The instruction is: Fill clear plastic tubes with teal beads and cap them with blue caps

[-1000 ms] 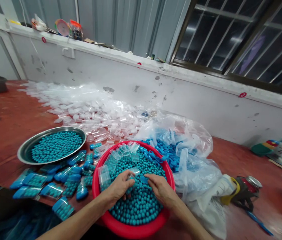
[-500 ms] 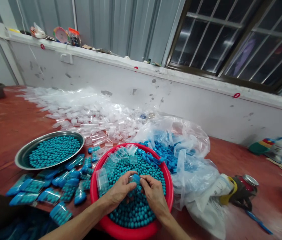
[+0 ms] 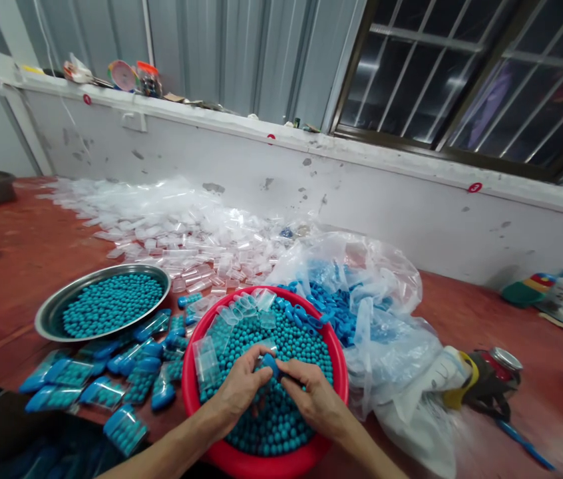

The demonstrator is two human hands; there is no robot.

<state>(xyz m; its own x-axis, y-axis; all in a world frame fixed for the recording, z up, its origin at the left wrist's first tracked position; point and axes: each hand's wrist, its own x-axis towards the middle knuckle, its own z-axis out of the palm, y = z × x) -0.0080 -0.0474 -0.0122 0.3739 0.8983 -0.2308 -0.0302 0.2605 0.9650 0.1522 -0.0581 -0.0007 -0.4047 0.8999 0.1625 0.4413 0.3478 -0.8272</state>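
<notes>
My left hand (image 3: 239, 388) and my right hand (image 3: 315, 396) meet over a red basin (image 3: 189, 392) full of teal beads (image 3: 281, 426). Between their fingertips they pinch a small clear tube with a blue cap (image 3: 270, 365). The left hand grips the tube body, and the right fingers press on the cap end. Several empty clear tubes (image 3: 241, 307) lie on the beads at the basin's far and left sides.
A steel pan (image 3: 56, 303) of teal beads sits left. Filled blue-capped tubes (image 3: 112, 382) lie between pan and basin. A heap of empty clear tubes (image 3: 162, 226) spreads behind. A plastic bag of blue caps (image 3: 346, 293) lies right, with a red-and-yellow tool (image 3: 486, 379) beyond.
My hands have come together over the basin. The right hand, apart a second ago, now presses a blue cap against the tube held by the left hand.
</notes>
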